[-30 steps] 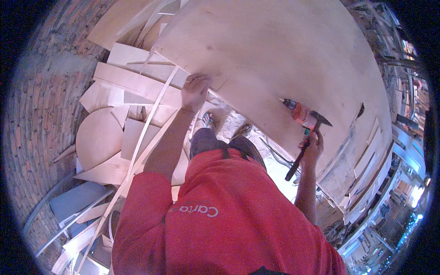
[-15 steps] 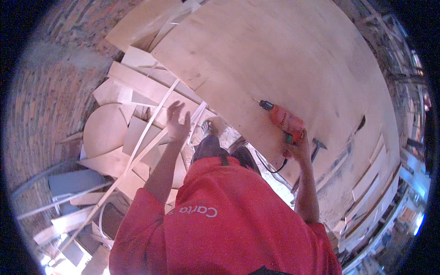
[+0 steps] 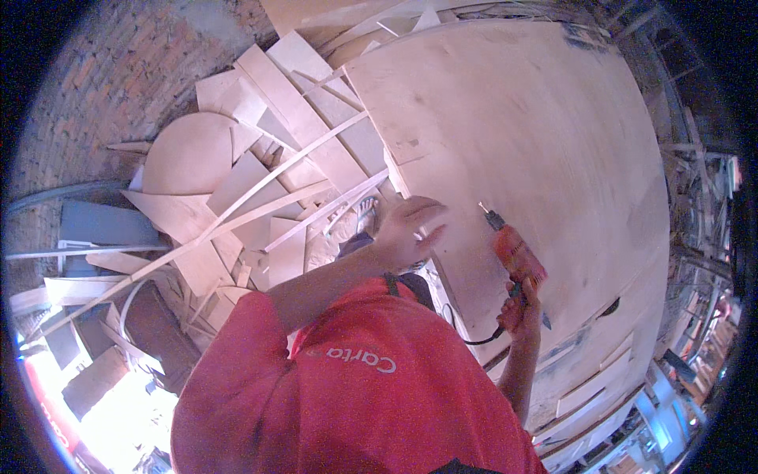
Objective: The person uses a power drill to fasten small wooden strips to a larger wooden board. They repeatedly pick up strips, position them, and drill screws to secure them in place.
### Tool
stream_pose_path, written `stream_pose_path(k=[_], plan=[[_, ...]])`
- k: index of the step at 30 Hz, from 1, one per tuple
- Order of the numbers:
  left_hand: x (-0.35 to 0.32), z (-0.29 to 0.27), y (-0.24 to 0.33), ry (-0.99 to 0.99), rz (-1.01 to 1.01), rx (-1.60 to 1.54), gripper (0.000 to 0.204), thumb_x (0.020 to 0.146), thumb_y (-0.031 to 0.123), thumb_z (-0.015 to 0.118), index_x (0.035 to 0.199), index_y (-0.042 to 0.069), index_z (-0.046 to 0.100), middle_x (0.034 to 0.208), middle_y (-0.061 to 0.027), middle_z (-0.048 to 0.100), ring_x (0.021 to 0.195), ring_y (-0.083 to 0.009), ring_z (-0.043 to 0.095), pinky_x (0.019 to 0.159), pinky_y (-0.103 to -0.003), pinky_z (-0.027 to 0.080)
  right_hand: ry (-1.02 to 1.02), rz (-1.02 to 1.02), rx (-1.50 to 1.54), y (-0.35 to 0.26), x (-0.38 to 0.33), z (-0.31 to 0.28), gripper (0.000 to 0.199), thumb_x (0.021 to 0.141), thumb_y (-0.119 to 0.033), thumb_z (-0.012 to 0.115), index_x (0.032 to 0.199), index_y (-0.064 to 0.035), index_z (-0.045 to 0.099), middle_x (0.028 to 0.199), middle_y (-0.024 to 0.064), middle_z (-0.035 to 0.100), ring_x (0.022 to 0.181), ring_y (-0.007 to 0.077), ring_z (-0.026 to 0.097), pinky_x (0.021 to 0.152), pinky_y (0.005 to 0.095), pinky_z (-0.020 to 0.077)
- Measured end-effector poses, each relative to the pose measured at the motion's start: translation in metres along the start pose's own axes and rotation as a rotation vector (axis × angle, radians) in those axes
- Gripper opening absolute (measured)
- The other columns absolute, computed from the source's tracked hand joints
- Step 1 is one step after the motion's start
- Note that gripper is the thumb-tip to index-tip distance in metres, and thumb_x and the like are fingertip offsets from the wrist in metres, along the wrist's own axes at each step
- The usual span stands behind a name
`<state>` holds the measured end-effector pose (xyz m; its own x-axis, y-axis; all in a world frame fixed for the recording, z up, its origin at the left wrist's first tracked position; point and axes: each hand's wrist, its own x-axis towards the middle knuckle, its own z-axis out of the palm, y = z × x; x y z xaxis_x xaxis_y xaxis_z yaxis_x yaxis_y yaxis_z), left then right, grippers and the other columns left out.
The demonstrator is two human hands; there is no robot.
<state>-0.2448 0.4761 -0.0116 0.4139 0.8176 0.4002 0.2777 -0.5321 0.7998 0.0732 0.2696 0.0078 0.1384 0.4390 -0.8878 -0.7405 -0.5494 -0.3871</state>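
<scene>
My right hand point(image 3: 522, 310) is wrapped round the handle of a red power drill point(image 3: 519, 254), whose black chuck and thin bit point away from me. A black cord point(image 3: 485, 340) curves from the bottom of its handle. The drill is above a large wooden board point(image 3: 489, 118); whether it touches the board I cannot tell. My left hand point(image 3: 407, 231), somewhat blurred, reaches over the board's near left edge with its fingers stretched out and the thumb apart. It holds nothing and stays a short way left of the drill.
Wood offcuts and long thin strips point(image 3: 292, 152) lie heaped on the left, with a rounded wooden piece point(image 3: 189, 154) near the brick wall point(image 3: 103, 103). Narrow boards point(image 3: 580, 401) lie along the right side. My foot point(image 3: 367, 207) shows beside the board's edge.
My left hand has moved right, from over the offcuts to the board's edge. The drill has turned more upright in my right hand. The whole view has shifted and turned.
</scene>
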Motion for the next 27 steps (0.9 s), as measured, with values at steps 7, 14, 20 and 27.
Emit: stream_pose_path(k=[7,14,20,27], plan=[[0.095,0.009,0.021,0.04,0.141,-0.205,0.07,0.079,0.064,0.077,0.11,0.001,0.071,0.106,-0.017,0.071,0.099,-0.037,0.069,0.091,-0.049,0.054,0.354,-0.322,-0.652,-0.042,-0.095,0.201,0.046,0.091,-0.009,0.076,0.13,-0.0124,0.051,0.086,0.0051,0.067,0.051,0.01,0.057,0.036,0.0243,0.0447],[0.138,-0.039,-0.003,-0.186,-0.018,-0.114,0.085,0.058,0.089,0.072,0.069,0.005,0.068,0.073,-0.0108,0.065,0.074,-0.0348,0.067,0.076,-0.047,0.052,0.304,-0.475,-1.015,-0.035,-0.077,0.305,0.052,0.091,-0.009,0.077,0.133,-0.0127,0.048,0.079,0.0034,0.061,0.054,0.0077,0.057,0.036,0.0214,0.0401],[0.136,-0.039,-0.026,-0.136,-0.094,-0.231,0.076,0.058,0.08,0.077,0.077,0.006,0.07,0.083,-0.0151,0.067,0.081,-0.0387,0.066,0.076,-0.051,0.051,0.348,-0.395,-0.975,-0.036,-0.061,0.341,0.051,0.09,-0.01,0.078,0.133,-0.0116,0.049,0.079,0.0031,0.061,0.054,0.0075,0.057,0.037,0.0213,0.0406],[0.137,-0.039,-0.034,-0.027,-0.068,-0.22,0.074,0.063,0.081,0.074,0.07,0.007,0.07,0.072,-0.0098,0.065,0.071,-0.0329,0.067,0.072,-0.046,0.053,0.294,-0.516,-1.033,-0.033,-0.05,0.337,0.045,0.09,-0.008,0.078,0.127,-0.0105,0.051,0.08,0.0032,0.062,0.054,0.0078,0.057,0.037,0.0218,0.0398]])
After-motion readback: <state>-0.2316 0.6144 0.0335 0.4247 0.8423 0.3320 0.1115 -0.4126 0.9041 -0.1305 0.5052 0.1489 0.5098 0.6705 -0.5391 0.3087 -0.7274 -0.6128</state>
